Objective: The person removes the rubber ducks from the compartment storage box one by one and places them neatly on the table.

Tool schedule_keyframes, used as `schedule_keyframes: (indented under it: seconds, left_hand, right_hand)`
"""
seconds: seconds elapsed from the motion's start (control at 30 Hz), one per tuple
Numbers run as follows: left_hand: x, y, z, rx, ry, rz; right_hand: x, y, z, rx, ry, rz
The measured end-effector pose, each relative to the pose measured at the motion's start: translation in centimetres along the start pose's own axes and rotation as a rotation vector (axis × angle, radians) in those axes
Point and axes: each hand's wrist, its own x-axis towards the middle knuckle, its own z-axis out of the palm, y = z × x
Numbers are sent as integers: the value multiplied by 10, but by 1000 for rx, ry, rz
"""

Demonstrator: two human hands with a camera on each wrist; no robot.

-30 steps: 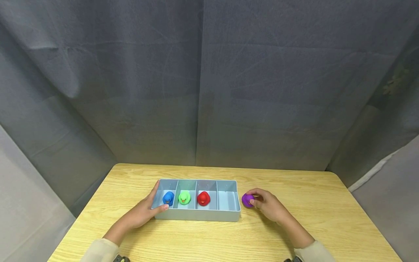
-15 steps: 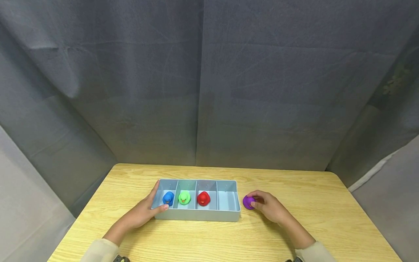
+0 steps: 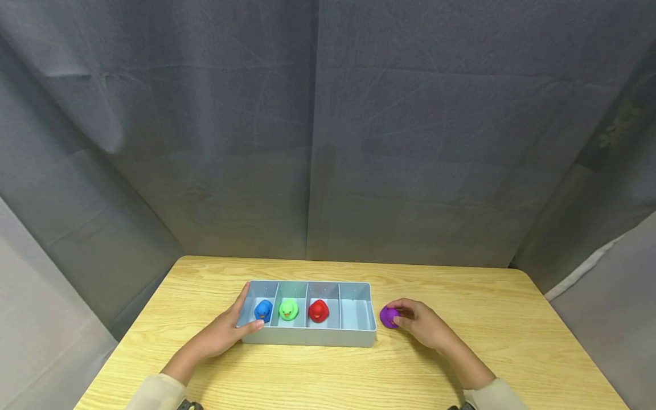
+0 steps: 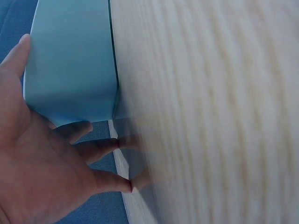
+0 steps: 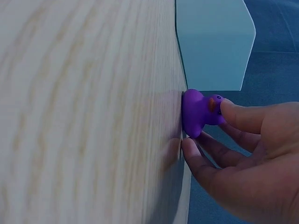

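Note:
My left hand [image 3: 220, 333] holds the left end of a grey-blue divided tray [image 3: 307, 337], thumb at the front rim and fingers around the end. In the left wrist view the thumb lies along the rim of the tray [image 4: 70, 60], and some fingertips touch the table. A blue rubber duck [image 3: 263, 311], a green rubber duck [image 3: 288, 309] and a red rubber duck [image 3: 319, 311] sit in separate compartments from the left. Just right of the tray, my right hand [image 3: 422, 324] pinches a purple rubber duck [image 3: 388, 317] by its head. The purple duck [image 5: 194, 112] rests upright on the table.
The tray stands on a light wood table [image 3: 318, 376], towards its far side. Grey curtains [image 3: 410, 171] hang behind the table and on both sides. The tray's right end wall [image 5: 215, 51] is close to the purple duck.
The right hand and the purple duck have shifted slightly right and towards the near edge, away from the tray. The left hand, the tray and the other ducks stay in place.

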Motion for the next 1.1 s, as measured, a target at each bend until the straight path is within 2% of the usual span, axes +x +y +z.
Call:
schedule_keyframes:
  seconds: [0.27,0.63,1.1]
  left_hand:
    - [0,-2,0,1,3,9]
    - [1,-2,0,4,7,13]
    - [0,0,0,-2,7,7]
  right_hand:
    - [0,-2,-2,23,0,4]
    - [2,-17,-8,-2,47,58]
    - [4,-43,-3,-55,78,21]
